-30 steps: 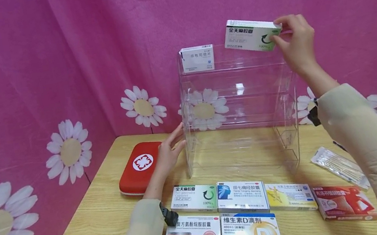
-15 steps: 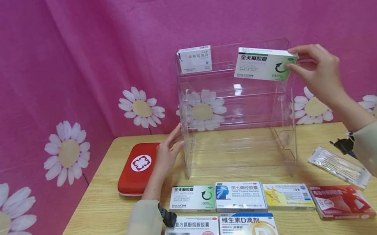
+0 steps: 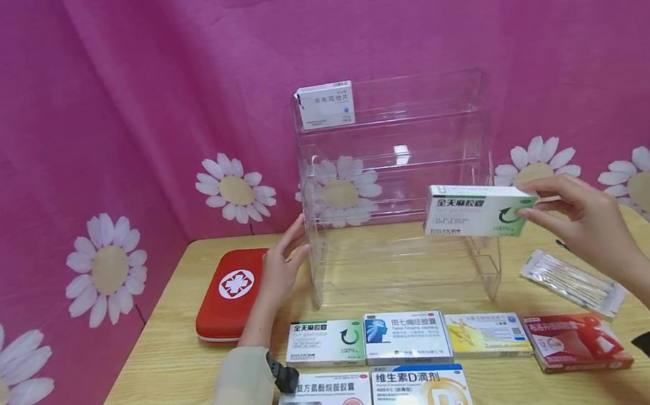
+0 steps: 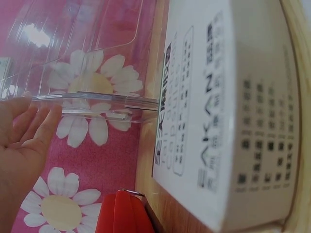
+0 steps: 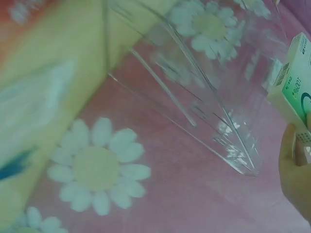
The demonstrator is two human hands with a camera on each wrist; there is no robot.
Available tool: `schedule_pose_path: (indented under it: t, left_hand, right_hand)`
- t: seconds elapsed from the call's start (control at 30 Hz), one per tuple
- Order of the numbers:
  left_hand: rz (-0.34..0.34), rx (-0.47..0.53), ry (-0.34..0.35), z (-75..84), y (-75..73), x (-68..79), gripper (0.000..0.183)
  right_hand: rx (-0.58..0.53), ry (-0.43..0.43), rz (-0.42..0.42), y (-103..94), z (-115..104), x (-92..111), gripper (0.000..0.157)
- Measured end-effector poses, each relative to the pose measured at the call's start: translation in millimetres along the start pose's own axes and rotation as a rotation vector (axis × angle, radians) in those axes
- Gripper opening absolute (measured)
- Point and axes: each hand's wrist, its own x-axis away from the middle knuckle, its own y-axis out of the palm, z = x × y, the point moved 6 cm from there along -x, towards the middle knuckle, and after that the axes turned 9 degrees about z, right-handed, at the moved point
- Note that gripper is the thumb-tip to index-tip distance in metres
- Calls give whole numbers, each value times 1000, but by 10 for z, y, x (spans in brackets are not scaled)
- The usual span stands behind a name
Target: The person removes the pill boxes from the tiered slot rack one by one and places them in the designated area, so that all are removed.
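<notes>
My right hand (image 3: 585, 216) pinches the right end of a white and green medicine box (image 3: 478, 211) between thumb and fingers. It holds the box in front of the lower right part of a clear acrylic tiered display rack (image 3: 389, 121). In the right wrist view the same medicine box (image 5: 291, 92) shows at the right edge, gripped at its end. My left hand (image 3: 281, 267) lies with fairly straight fingers against the rack's left side; the left wrist view shows these fingers (image 4: 41, 128) at the clear panel's edge. A small white medicine box (image 3: 326, 106) stands on the top tier at the left.
Several medicine boxes lie before the rack in two rows, among them a matching green and white one (image 3: 325, 343) and a D3 box (image 3: 422, 397). A red box (image 3: 577, 341) and a cotton swab pack (image 3: 573, 281) lie right; a red first-aid case (image 3: 233, 293) lies left.
My right hand has carried the green and white box down from the rack's top tier to in front of its lower tiers. The left hand stays at the rack's side.
</notes>
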Motion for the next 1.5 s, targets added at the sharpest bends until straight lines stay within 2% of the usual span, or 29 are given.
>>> schedule_pose_path:
  t: [0.17, 0.27, 0.4, 0.63, 0.83, 0.97, 1.2, 1.37, 1.5]
  left_hand:
    - [-2, -2, -8, 11, -3, 3, 59]
    - [5, -2, 11, 27, -8, 5, 58]
    - [4, -7, 27, 33, -2, 8, 58]
    - [0, 5, 5, 8, 6, 22, 59]
    - [6, 8, 12, 22, 2, 11, 58]
    - [9, 1, 4, 15, 10, 4, 60]
    - [16, 18, 2, -1, 9, 1, 60]
    - [17, 20, 4, 14, 19, 4, 60]
    - [13, 19, -14, 5, 29, 3, 60]
  right_hand:
    - [-10, -26, -37, -75, -29, 355, 52]
    - [-15, -18, -72, -102, -47, 549, 52]
    - [-2, 27, -125, -150, -56, 810, 52]
    - [12, 154, -232, -253, -54, 1174, 44]
    - [-15, 184, -313, -296, 22, 1428, 43]
    - [4, 225, -411, -293, 91, 1571, 42]
    - [-12, 290, -522, -247, 143, 1728, 31]
    - [8, 348, -598, -199, 194, 1799, 26]
    - [45, 347, -653, -159, 195, 1811, 26]
